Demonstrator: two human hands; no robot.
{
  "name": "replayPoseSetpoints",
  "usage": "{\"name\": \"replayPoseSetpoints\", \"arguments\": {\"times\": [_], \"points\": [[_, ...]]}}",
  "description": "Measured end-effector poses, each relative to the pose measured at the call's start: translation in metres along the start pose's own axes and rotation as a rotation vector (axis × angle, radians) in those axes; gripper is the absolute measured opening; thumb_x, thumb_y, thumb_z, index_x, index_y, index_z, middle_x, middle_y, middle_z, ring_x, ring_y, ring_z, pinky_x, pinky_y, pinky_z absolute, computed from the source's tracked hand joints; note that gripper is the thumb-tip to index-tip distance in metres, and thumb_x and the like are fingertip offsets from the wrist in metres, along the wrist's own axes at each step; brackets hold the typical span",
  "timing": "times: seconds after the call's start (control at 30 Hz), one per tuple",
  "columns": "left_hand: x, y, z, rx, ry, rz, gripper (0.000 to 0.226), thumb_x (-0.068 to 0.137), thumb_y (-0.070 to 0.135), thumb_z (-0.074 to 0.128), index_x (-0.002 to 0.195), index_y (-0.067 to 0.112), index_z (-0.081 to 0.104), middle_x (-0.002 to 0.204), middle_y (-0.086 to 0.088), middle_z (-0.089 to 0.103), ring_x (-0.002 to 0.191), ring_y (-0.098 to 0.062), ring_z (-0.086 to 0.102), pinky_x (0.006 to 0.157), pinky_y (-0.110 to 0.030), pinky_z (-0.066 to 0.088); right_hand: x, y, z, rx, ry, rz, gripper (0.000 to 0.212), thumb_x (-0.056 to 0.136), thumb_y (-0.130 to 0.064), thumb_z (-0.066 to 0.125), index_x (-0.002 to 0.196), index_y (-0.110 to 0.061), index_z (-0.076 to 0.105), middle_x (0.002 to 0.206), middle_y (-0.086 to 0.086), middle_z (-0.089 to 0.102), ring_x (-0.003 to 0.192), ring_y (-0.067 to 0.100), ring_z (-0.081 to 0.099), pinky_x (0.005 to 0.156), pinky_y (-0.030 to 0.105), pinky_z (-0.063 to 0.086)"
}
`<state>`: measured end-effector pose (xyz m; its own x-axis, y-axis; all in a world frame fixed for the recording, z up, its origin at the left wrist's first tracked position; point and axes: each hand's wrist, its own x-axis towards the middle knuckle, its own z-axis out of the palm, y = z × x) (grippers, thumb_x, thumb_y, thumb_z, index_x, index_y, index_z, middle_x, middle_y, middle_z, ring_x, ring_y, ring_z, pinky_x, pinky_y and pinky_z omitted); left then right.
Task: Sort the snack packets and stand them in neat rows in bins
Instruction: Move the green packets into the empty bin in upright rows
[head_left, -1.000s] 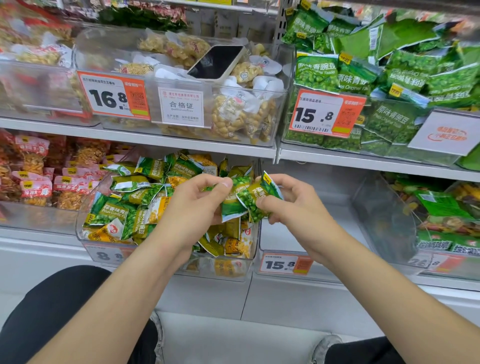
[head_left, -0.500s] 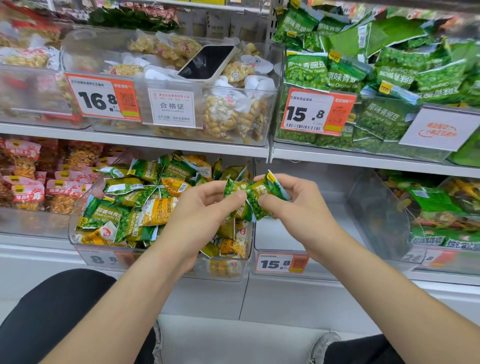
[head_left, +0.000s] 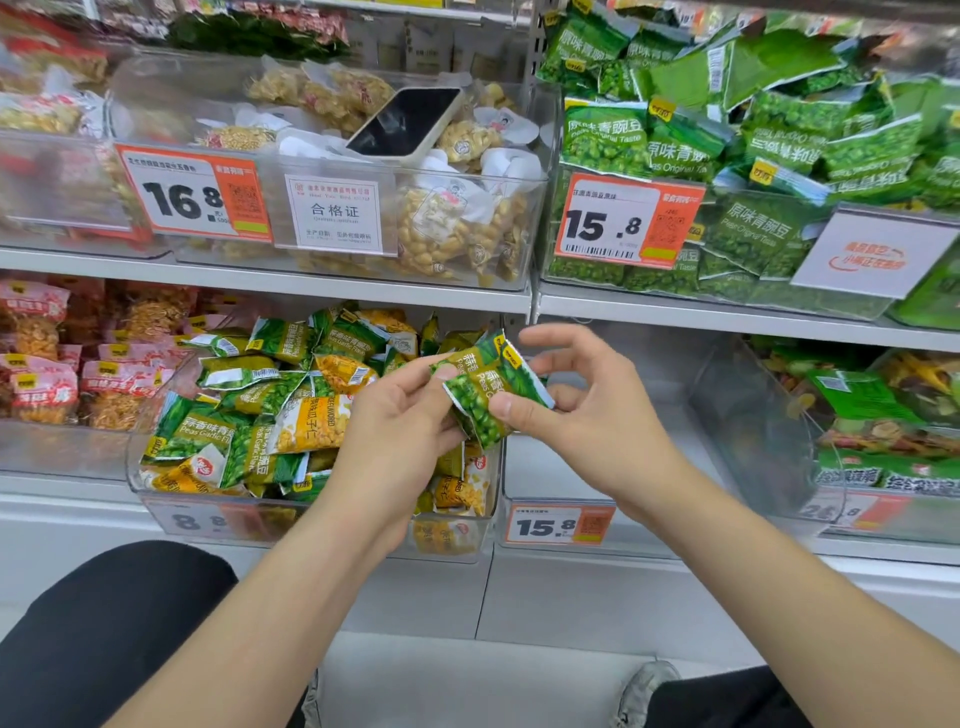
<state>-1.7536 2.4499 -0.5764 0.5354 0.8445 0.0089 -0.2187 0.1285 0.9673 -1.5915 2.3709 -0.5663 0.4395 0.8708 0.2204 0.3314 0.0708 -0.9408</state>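
Observation:
Small green pea packets (head_left: 483, 392) are held between both hands in front of the lower shelf. My left hand (head_left: 400, 421) pinches their left edge with thumb and fingers. My right hand (head_left: 587, 410) presses its thumb on the front packet's lower right, with its other fingers spread behind. Below and left, a clear bin (head_left: 156, 483) holds a jumble of green pea and yellow corn packets (head_left: 311, 423). To the right of it stands a clear bin (head_left: 524, 467) with a 15.8 tag, its inside mostly hidden by my right hand.
The upper shelf carries a bin of peanut packets (head_left: 452, 228) with a phone (head_left: 405, 122) lying on top, and a bin of large green pea bags (head_left: 753, 156). Red snack packets (head_left: 47, 374) fill the lower left bin; a mixed-snack bin (head_left: 753, 426) stands at the right.
Both hands have shifted slightly right with the green packets. My right hand's fingers have spread open behind them, leaving the thumb on the front packet.

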Motion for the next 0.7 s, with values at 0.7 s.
{"name": "replayPoseSetpoints", "arguments": {"times": [0.7], "points": [[0.021,-0.042,0.016,1.536,-0.106,0.397,0.059,0.1,0.052,0.049,0.15,0.022,0.04,0.137,0.001,0.054,0.127,-0.024,0.05,0.105,-0.045,0.039,0.055,0.083,-0.036,-1.001,-0.263,0.144,0.041,0.084,-0.03,0.086,0.119,-0.017,0.069,0.118,0.009,0.069,0.119,0.032,0.056,0.088,0.037,0.047]]}}
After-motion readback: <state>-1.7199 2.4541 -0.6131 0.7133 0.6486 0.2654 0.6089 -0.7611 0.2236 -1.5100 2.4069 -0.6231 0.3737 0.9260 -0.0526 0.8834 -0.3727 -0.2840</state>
